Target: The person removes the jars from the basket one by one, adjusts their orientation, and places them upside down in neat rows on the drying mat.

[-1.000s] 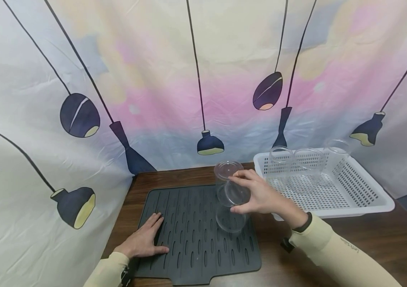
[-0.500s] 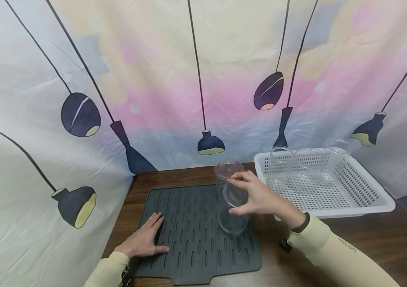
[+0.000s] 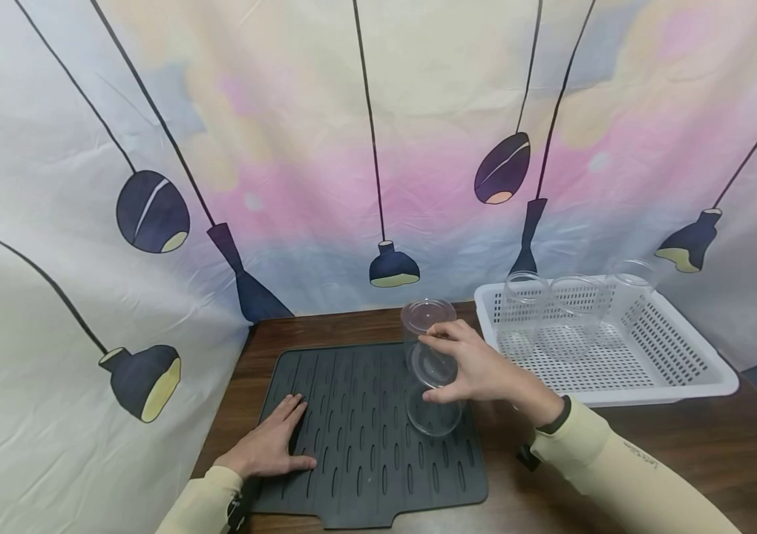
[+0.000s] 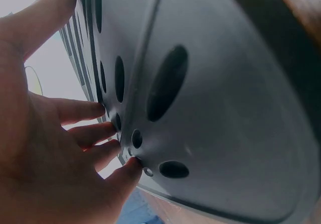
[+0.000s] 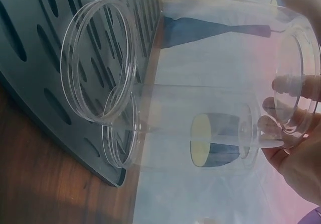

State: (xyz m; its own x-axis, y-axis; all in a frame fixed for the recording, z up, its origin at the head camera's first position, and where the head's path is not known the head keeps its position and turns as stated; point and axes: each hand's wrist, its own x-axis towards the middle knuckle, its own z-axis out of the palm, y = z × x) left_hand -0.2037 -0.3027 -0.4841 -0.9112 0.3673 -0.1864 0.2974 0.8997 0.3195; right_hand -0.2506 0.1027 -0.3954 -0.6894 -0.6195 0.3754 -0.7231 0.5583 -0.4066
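My right hand (image 3: 475, 363) grips a clear plastic jar (image 3: 435, 419) from above, thumb and fingers around its upper end. The jar stands about upright, its lower rim right at the ridged dark grey drying mat (image 3: 345, 423), near the mat's right edge. Just behind it stands another clear jar (image 3: 427, 315), partly covered by my right hand in the head view; both jars overlap in the right wrist view. My left hand (image 3: 268, 441) lies on the mat's left side with fingers spread and holds nothing. In the left wrist view its fingertips touch the slotted surface.
A white perforated basket (image 3: 659, 395) sits to the right on the dark wooden table (image 3: 525, 482). Several clear jars (image 3: 524, 297) stand inside it, rising above its rim. A printed curtain (image 3: 285, 148) with lamp drawings hangs close behind the table.
The held jar has straightened, its top shifting left over its base, and its lower rim has settled slightly. My right hand moved a little left with it. The left hand stays still.
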